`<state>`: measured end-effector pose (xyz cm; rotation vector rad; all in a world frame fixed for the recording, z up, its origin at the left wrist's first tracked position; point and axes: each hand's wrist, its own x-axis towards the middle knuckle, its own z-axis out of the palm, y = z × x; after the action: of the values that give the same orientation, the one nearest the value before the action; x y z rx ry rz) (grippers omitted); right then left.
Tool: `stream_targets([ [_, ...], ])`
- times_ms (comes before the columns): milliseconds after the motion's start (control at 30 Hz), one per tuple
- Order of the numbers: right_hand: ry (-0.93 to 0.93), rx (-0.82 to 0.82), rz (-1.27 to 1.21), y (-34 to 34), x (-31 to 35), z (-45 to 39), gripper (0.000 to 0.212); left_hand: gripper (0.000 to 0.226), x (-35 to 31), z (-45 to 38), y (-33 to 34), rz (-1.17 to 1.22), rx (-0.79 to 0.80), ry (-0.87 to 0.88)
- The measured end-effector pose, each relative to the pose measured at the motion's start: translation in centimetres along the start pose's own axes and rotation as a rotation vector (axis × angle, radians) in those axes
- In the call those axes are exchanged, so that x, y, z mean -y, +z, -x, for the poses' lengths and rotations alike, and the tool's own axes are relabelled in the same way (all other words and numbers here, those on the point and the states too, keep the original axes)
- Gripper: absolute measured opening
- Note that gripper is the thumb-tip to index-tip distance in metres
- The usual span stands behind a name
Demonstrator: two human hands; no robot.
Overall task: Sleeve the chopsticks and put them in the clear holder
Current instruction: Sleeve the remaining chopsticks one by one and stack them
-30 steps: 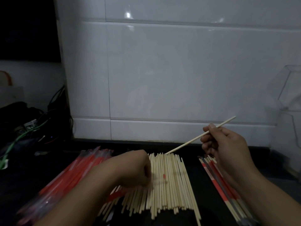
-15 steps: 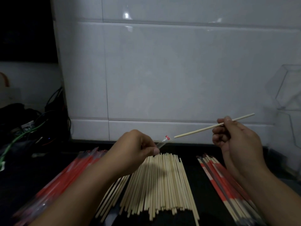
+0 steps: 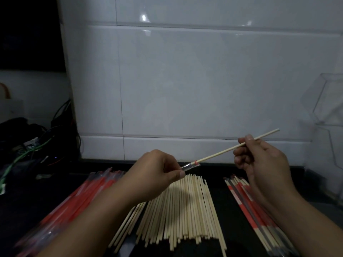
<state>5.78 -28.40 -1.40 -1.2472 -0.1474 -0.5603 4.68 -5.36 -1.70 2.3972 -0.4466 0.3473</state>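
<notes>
Beneath raised hands, bare chopsticks point(image 3: 183, 210), sleeve pile point(image 3: 78, 201) leftward

The loose chopsticks point(image 3: 178, 210) piled on the black counter point(image 3: 239, 216) are pale cream, as is the single chopstick point(image 3: 228, 149) held above them. The sleeve point(image 3: 191, 166) is clear with a red band at its mouth. The empty sleeves point(image 3: 78, 199) are red and clear, the sleeved chopsticks point(image 3: 246, 201) striped red and grey, the wall tiles point(image 3: 185, 80) glossy white.
</notes>
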Motion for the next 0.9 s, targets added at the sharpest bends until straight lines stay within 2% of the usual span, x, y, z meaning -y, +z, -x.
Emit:
stream_targets([
  [100,0.025,0.045,0.005,0.1,-0.2,0.2,0.025,0.014,-0.2,0.1,0.1,0.051,0.004,0.009],
  [267,0.146,0.235,0.010,1.0,-0.7,1.1,0.021,0.012,-0.1,0.0,0.1,0.107,0.024,0.018],
  [367,0.204,0.339,0.026,1.5,-0.9,1.7,0.027,0.012,-0.1,0.0,0.1,0.121,0.012,0.018],
  [433,0.150,0.295,0.095,1.5,-0.9,1.9,0.029,0.012,-0.1,0.0,0.1,0.128,-0.002,0.009],
  [533,-0.028,0.091,0.172,0.8,-0.2,1.3,0.049,0.013,0.0,-0.1,-0.1,0.130,-0.029,-0.009],
  [600,-0.053,0.082,0.157,0.3,0.4,1.0,0.046,0.013,0.1,-0.2,-0.1,0.146,-0.036,-0.018],
  [667,-0.030,0.190,0.250,0.5,0.6,1.4,0.038,0.012,0.0,-0.1,0.0,0.162,-0.038,-0.021],
  [767,0.002,0.458,0.436,1.2,0.4,2.6,0.038,0.010,-0.1,0.0,0.1,0.159,-0.031,-0.011],
  [833,0.035,0.665,0.541,1.5,0.2,3.4,0.050,0.010,-0.1,0.0,0.2,0.151,-0.034,-0.004],
  [900,0.043,0.732,0.585,1.8,-0.2,3.7,0.064,0.011,0.0,0.0,0.1,0.150,-0.044,-0.004],
])
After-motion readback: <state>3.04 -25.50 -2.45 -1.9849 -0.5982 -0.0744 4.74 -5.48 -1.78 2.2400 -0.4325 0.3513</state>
